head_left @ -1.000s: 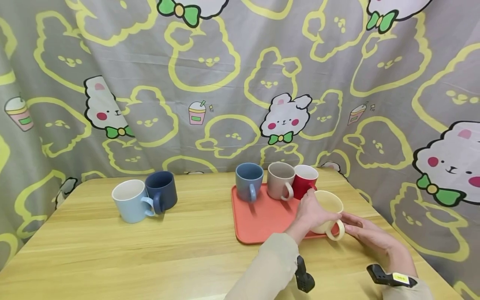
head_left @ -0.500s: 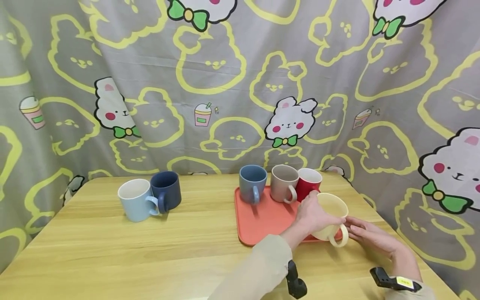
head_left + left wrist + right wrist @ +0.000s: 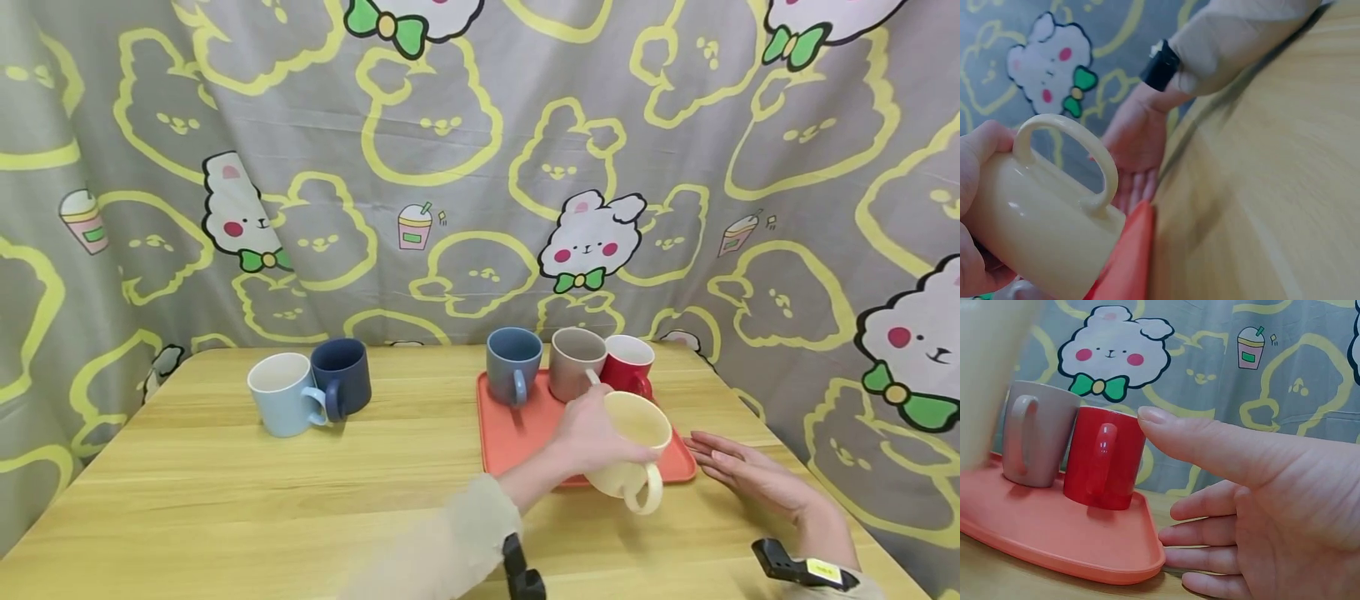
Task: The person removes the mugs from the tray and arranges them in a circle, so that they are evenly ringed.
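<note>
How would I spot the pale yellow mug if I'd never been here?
On the wooden table, find the red tray toward the person's right. At its near side, the person's left hand grips the pale yellow mug. It is the only yellow one, and the only mug held: the slate-blue mug, grey mug and red mug stand behind it.

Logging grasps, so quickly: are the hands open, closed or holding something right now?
Left hand: holding the cream mug.
Right hand: open, holding nothing, beside the red tray.
</note>
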`<state>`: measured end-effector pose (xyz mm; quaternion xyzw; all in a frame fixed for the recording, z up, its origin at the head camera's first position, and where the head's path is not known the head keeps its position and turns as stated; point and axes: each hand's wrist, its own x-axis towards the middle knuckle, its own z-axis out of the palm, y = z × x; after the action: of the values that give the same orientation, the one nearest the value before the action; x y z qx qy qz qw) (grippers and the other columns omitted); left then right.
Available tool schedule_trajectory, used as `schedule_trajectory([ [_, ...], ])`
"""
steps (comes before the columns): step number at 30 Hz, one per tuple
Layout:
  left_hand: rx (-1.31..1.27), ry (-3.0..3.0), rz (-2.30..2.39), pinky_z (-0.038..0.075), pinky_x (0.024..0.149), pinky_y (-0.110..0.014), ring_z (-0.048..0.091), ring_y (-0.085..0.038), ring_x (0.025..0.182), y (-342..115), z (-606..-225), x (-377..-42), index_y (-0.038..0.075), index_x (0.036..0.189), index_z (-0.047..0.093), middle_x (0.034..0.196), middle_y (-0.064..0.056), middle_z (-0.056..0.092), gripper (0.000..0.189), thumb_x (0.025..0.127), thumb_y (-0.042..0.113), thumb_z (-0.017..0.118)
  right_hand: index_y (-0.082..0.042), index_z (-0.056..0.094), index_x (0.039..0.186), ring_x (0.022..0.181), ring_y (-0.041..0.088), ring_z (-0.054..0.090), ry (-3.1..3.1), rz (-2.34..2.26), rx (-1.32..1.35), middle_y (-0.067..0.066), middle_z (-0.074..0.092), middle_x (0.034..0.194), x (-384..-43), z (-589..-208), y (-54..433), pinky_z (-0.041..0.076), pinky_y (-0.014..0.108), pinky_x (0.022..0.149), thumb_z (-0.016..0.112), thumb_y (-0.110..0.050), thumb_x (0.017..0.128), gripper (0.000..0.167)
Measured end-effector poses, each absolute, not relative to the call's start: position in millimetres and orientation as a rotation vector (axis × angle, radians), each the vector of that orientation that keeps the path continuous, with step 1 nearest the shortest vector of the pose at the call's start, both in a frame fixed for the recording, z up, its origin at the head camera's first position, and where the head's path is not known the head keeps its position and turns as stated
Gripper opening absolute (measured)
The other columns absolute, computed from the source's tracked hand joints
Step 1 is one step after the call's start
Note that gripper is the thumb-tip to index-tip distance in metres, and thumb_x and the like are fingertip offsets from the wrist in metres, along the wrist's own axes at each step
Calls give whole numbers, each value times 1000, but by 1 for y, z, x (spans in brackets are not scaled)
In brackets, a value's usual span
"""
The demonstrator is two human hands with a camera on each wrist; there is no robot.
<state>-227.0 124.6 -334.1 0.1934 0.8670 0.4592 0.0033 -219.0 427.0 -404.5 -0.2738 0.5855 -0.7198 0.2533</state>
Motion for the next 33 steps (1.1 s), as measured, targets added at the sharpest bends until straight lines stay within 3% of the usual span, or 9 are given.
schedule_trajectory([
  [4, 610, 2648, 1548, 46, 69, -25, 52, -5, 84, 88, -329, -228, 20, 111, 49, 92, 13, 55, 70, 56, 42, 87, 16, -3, 139, 126, 6, 40, 1712, -1917, -668, -10, 44, 137, -217, -402, 426, 32, 22, 101, 24, 0, 100, 50],
  [7, 592, 2645, 1599, 47, 71, -28, 54, -9, 87, 59, -327, -229, 18, 116, 49, 96, 10, 57, 74, 57, 41, 86, 18, -5, 138, 125, 6, 41, 1735, -1900, -667, -11, 44, 136, -216, -401, 426, 32, 21, 101, 23, 0, 100, 50],
  [11, 545, 2681, 1647, 48, 72, -31, 56, -15, 87, 22, -325, -232, 13, 118, 48, 98, 3, 58, 77, 56, 40, 86, 6, 14, 144, 127, 7, 39, 1679, -1924, -725, -8, 43, 139, -218, -403, 430, 31, 21, 102, 20, 2, 100, 44],
  [19, 297, 2841, 1658, 47, 75, -37, 57, -21, 88, -45, -329, -246, 9, 123, 49, 101, -7, 61, 79, 58, 36, 86, 21, -13, 133, 123, 3, 43, 1815, -1863, -589, -15, 46, 133, -215, -402, 430, 34, 20, 99, 24, -4, 101, 55],
  [29, 87, 3024, 1528, 43, 83, -43, 55, -31, 101, -100, -338, -273, 6, 130, 44, 111, -16, 59, 86, 62, 42, 82, 23, -15, 130, 124, 2, 41, 1822, -1857, -657, -15, 45, 134, -220, -402, 428, 33, 20, 100, 24, -1, 100, 55],
  [33, 18, 3012, 1542, 42, 87, -43, 52, -31, 105, -107, -346, -281, 4, 130, 41, 116, -17, 56, 88, 62, 42, 82, 22, -9, 134, 125, 5, 41, 1760, -1907, -664, -11, 46, 135, -219, -404, 428, 33, 21, 100, 25, 0, 100, 52],
])
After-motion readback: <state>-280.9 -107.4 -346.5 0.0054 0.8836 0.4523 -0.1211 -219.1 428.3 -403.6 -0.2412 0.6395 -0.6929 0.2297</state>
